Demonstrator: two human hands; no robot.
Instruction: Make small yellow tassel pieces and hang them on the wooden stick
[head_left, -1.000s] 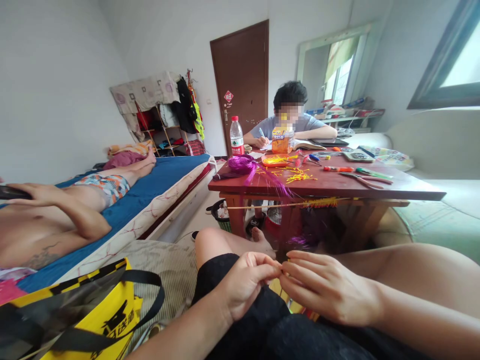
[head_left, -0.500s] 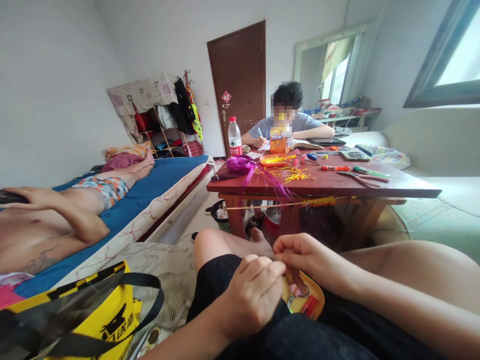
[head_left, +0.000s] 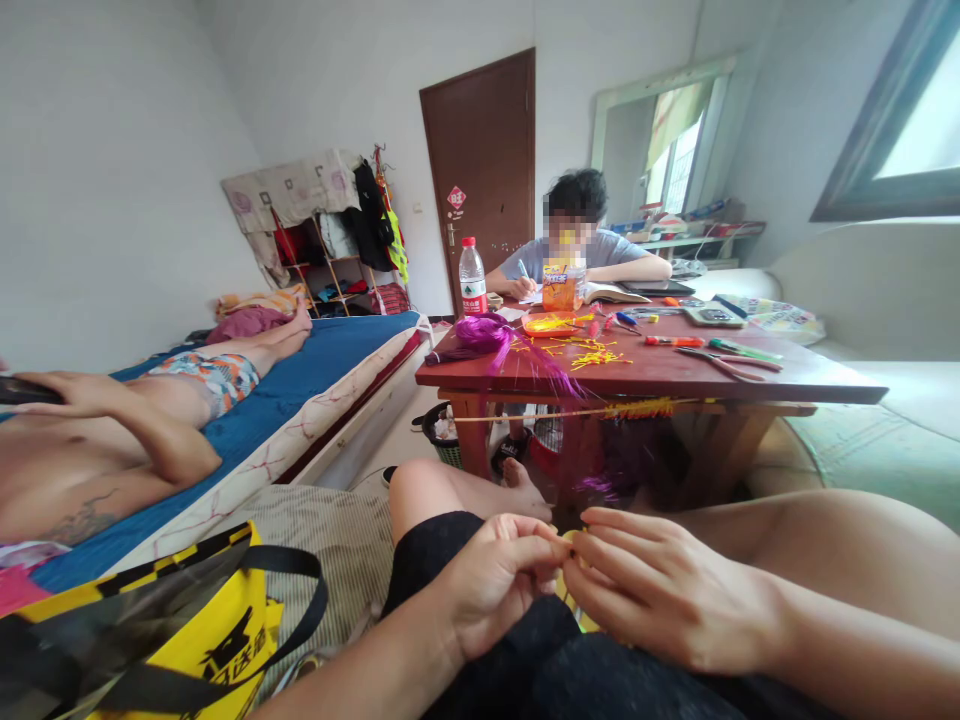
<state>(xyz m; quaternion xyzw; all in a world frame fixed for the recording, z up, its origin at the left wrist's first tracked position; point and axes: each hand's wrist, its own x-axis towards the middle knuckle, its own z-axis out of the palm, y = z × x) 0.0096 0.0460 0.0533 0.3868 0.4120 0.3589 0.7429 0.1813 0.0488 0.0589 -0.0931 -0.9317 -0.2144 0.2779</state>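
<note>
Above my lap, my left hand (head_left: pixel 510 575) pinches thumb against fingers, palm side partly showing. My right hand (head_left: pixel 667 585) meets it at the fingertips, its back toward me and its fingers bent close together. Whatever the two hold between them is too small and covered to name. Behind the fingers, slivers of a yellow tray (head_left: pixel 568 590) show on my lap; most of it is hidden. Just beyond my right hand hang loose purple strands (head_left: pixel 598 487), and I cannot tell what they are joined to.
A red-brown table (head_left: pixel 675 375) bears a purple fibre bundle (head_left: pixel 484 333), yellow stems (head_left: pixel 600 357), pliers (head_left: pixel 721 364) and a water bottle (head_left: pixel 472 280). Across it a person (head_left: pixel 626 255) writes. Another person (head_left: pixel 97 450) lies on the bed at left. A yellow bag (head_left: pixel 202 630) stands beside me.
My right hand has turned its back toward me and come down, now covering most of the tray. My left hand has rolled from a fist to a pinch. Purple strands now show beyond them.
</note>
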